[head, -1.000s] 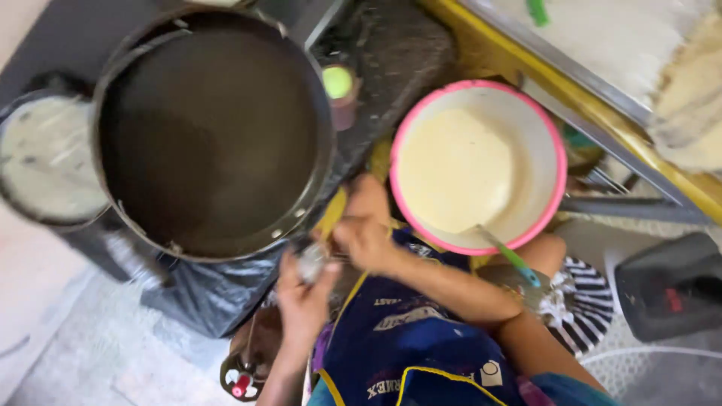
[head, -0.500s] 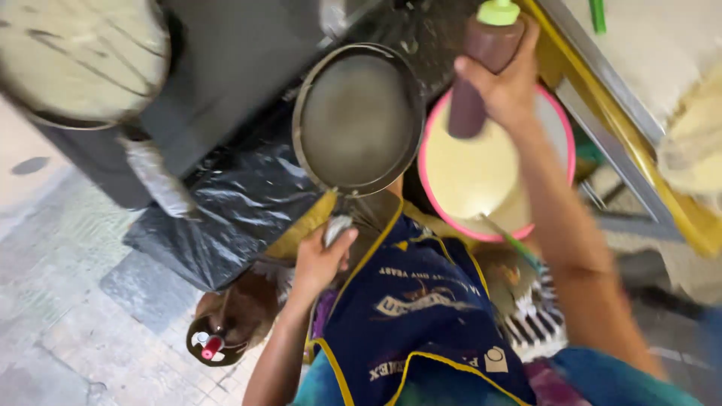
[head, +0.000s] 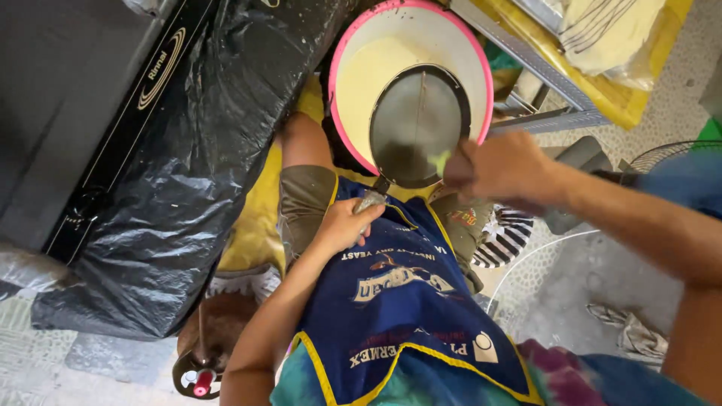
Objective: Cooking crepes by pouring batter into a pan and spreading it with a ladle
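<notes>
my left hand is curled shut around the handle of a small dark frying pan, fingers wrapped over the grey end of it, just above my blue apron. my right hand is closed in a fist at the pan's near rim; a bit of pale yellow-green shows beside the knuckles, but i cannot tell what the fist has hold of. the pan sits out in front of my chest, held over a big round basin with a pink rim. long axis of pan and handle runs from my left hand up and away toward the basin, handle end nearest me, round end pointing off. pan looks black, shallow, round, its inside greyish and shiny, with a thin pale streak running down the middle. the basin holds a smooth cream-coloured batter, filling it broadly; the pan covers the basin's right half. left of all this, crumpled black plastic sheeting lies draped beside a dark stove body. a yellow-edged shelf stands beyond the basin, with a clear bag of pale flat sheets on it.
</notes>
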